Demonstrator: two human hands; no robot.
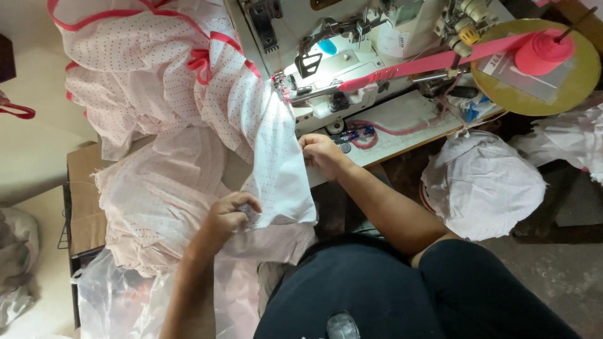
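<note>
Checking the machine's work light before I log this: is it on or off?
On. The sewing machine shows a bright white glow around its needle area, lighting the dotted fabric there.

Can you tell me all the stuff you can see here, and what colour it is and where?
dotted fabric piece: one, white with pink dots, held between both hands, running up to the needle
sewing machine: one, white, top centre
binding tape: one strip, pink, feeding across the machine from the right
thread cone: one, pink, on a round yellow-green disc, top right
sewn pieces with pink trim: a heap, top left
cut fabric stack: one pile, pale pink, left of the lap
cardboard box: one, brown, far left
white fabric bundle: one, right
left hand: pinching the lower fabric edge
right hand: gripping the fabric's right edge
</note>
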